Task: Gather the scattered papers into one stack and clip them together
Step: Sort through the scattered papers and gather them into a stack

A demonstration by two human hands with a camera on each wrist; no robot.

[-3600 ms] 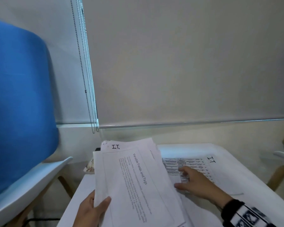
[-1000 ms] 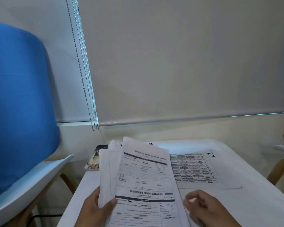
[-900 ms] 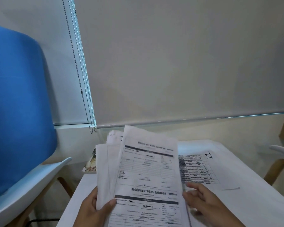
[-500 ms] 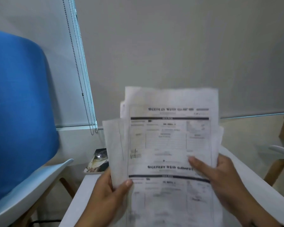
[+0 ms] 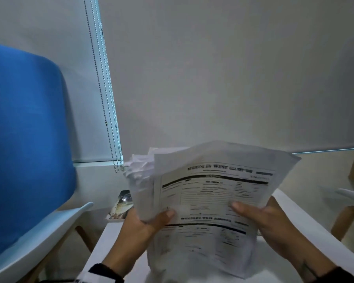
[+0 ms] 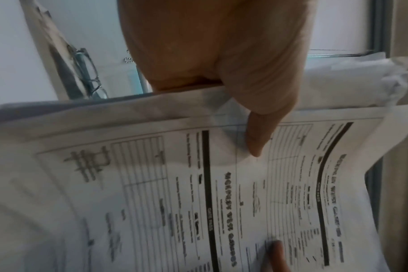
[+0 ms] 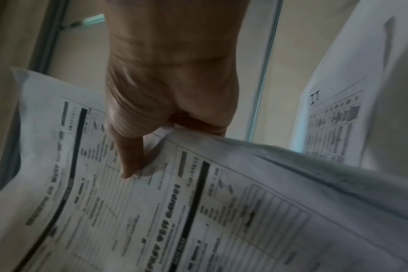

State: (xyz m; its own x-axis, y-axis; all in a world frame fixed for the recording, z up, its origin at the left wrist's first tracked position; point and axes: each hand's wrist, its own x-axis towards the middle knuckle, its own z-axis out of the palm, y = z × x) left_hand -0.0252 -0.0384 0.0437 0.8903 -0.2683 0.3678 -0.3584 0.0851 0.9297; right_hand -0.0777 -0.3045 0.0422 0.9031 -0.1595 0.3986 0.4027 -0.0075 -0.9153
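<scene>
An uneven stack of papers (image 5: 208,201) with a printed form on top stands almost upright above the white table (image 5: 307,237). My left hand (image 5: 149,219) grips its left edge, thumb on the front sheet. My right hand (image 5: 260,215) grips the right edge the same way. The wrist views show the stack (image 6: 198,184) (image 7: 198,202) pinched by each thumb, left hand (image 6: 233,88) and right hand (image 7: 165,114). One printed sheet (image 7: 333,125) marked "I.T" still lies flat on the table behind the stack. No clip is visible.
A blue chair (image 5: 25,150) with a white shell stands close on the left. A small tray with glasses (image 5: 121,205) sits at the table's far left corner. Blind cords (image 5: 108,119) hang by the wall. Another chair's edge (image 5: 352,197) shows at right.
The stack was held low by my left hand alone; my right hand took its right edge and both hands raised it upright. It now sits slightly lower and tilts to the right.
</scene>
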